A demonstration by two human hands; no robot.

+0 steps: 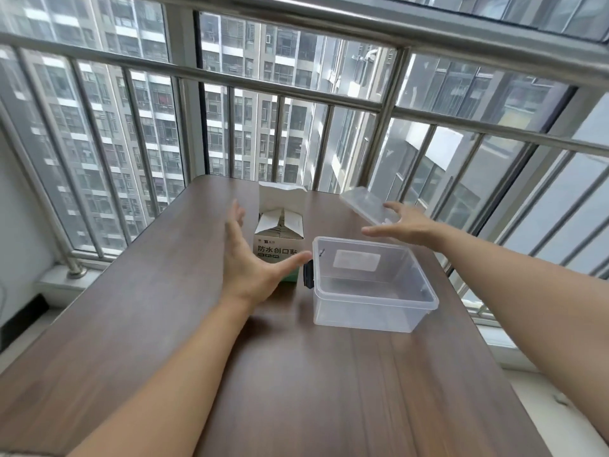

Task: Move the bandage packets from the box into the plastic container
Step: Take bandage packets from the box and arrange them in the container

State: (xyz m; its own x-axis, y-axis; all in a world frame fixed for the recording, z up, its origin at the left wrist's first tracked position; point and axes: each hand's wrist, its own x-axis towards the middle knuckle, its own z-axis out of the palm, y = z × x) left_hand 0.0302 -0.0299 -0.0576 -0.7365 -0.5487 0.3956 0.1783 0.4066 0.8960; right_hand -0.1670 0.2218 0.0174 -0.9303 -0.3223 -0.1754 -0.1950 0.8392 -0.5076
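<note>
A white and green bandage box [279,240] stands upright near the middle of the brown table [164,324], its top flaps open. Packet edges show inside the opening. Just to its right sits a clear plastic container [372,285], lidless and holding nothing. My left hand [250,258] hovers spread in front of the box's left side, thumb stretched toward the container, holding nothing. My right hand [405,224] is spread above the container's far edge, also holding nothing.
The container's clear lid [365,202] lies at the table's far right, partly behind my right hand. A steel balcony railing [296,84] and windows stand right behind the table. The table's right edge drops off close to the container.
</note>
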